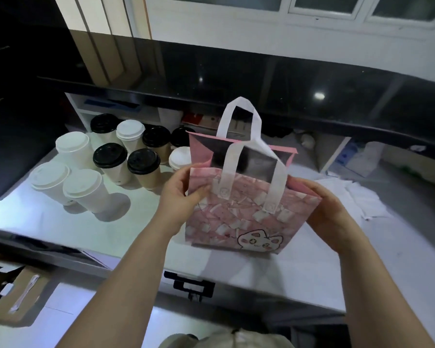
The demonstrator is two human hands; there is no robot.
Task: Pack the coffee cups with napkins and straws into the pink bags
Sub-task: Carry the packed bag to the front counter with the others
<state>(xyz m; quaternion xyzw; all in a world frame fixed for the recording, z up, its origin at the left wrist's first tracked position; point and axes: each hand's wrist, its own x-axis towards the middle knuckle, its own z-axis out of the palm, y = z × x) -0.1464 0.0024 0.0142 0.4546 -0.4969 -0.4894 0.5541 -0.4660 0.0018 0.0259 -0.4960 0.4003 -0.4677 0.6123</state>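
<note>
Pink soft fabric is sagging between both hands: the pink bag [249, 217] is sitting at the centre of the view over the counter [136, 234], with the left hand [181, 197] pinching its rim at 9 o'clock and the right hand [322, 204] gripping its edge at 3 o'clock. If released unevenly, it is likely folding shut or tipping toward the coffee cups [141, 164] at 10 o'clock. The front panel is hiding the bag's floor, the napkins [364, 197] at 3 o'clock are blurring together, and I cannot make out any straws.

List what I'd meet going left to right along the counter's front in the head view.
Two white-lidded cups → two black-lidded cups → left hand → pink bag → right hand → white napkins.
</note>
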